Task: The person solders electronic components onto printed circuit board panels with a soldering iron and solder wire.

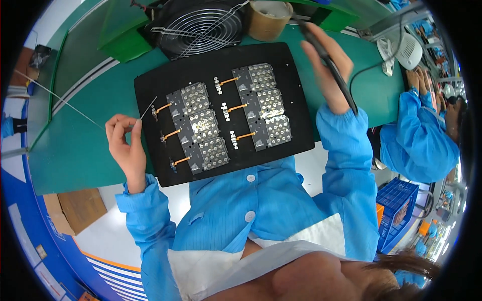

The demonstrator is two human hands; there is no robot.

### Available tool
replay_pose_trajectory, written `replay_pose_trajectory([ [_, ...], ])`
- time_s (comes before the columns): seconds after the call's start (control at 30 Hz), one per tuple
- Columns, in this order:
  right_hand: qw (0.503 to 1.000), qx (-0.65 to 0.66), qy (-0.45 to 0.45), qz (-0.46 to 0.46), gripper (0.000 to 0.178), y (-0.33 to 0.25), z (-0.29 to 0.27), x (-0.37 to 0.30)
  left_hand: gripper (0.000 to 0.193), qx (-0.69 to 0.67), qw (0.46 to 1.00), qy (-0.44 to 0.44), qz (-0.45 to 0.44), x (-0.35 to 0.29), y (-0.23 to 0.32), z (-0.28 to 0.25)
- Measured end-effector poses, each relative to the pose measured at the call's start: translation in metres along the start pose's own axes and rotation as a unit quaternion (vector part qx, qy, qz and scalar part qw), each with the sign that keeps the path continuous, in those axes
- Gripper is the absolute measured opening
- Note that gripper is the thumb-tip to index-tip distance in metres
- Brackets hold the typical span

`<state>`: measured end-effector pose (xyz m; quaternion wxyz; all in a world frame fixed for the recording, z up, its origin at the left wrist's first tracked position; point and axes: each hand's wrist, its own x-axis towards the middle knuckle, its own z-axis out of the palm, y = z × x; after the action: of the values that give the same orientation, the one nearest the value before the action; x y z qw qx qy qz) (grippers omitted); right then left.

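My left hand (128, 145) is at the left edge of a black mat (150, 170), thumb and fingers pinched on a thin silvery solder wire (149, 106) that points over the mat. My right hand (331, 67) is raised beyond the mat's right side and grips a black soldering iron (326, 57), its front end up beside a tan round container (269, 20). On the mat lie two columns of dark circuit boards, a left group (187, 131) and a right group (253, 115), bearing round silvery contacts. Orange strips (164, 109) join them to small parts.
A black fan with a wire guard (198, 32) stands behind the mat on the green table (75, 150). Green bins (123, 35) flank it. A black cable (371, 67) loops on the right near a white device (409, 51). A co-worker in blue (419, 135) sits at right.
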<state>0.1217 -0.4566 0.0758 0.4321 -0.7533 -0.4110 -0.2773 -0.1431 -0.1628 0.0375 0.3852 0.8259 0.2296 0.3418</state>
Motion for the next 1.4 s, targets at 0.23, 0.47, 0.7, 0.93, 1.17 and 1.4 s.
replay_pose_trajectory([
  [0.23, 0.996, -0.005, 0.017, -0.086, 0.04, 0.004, 0.0, -0.009, 0.008, -0.001, 0.998, 0.011, 0.054, -0.008, -0.006, -0.001],
  [0.47, 0.984, -0.023, 0.042, -0.17, 0.039, 0.013, 0.009, -0.019, 0.006, -0.024, 0.997, 0.07, -0.001, -0.012, -0.036, -0.003],
  [0.7, 0.988, -0.015, 0.054, -0.142, 0.041, 0.013, 0.004, -0.023, 0.007, -0.006, 0.998, 0.056, -0.004, -0.009, -0.031, 0.002],
  [0.93, 0.991, -0.005, 0.059, -0.123, 0.041, 0.016, 0.008, -0.022, 0.006, -0.009, 0.997, 0.072, -0.015, -0.009, -0.032, 0.003],
  [1.17, 0.989, -0.011, 0.08, -0.122, 0.041, 0.018, 0.008, -0.022, 0.005, -0.011, 0.997, 0.071, -0.011, -0.011, -0.033, 0.003],
  [1.4, 0.989, -0.008, 0.083, -0.122, 0.041, 0.016, 0.007, -0.021, 0.005, -0.024, 0.996, 0.081, -0.024, -0.011, -0.035, 0.001],
])
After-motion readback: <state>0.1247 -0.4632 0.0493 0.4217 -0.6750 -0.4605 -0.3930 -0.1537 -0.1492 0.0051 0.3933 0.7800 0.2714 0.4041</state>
